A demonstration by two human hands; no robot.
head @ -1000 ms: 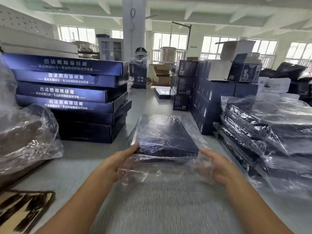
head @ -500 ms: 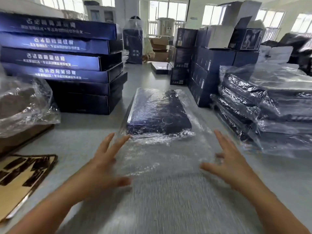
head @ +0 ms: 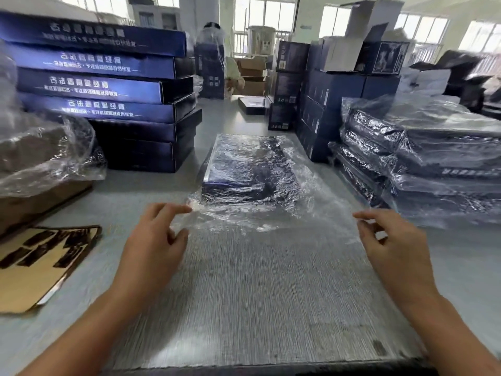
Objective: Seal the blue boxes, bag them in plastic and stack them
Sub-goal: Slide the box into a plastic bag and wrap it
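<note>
A grey table [head: 271, 308] is flanked by stacked blue boxes [head: 108, 88] and bagged boxes [head: 433, 158] — between them a blue box [head: 244, 169] lies flat inside a plastic bag [head: 271, 221]. The bag's open edge is pinched by the left hand [head: 157, 240] and the right hand [head: 393, 240] — one at each corner.

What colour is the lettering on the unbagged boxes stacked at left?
White on dark blue, on the stacked boxes; head view.
</note>
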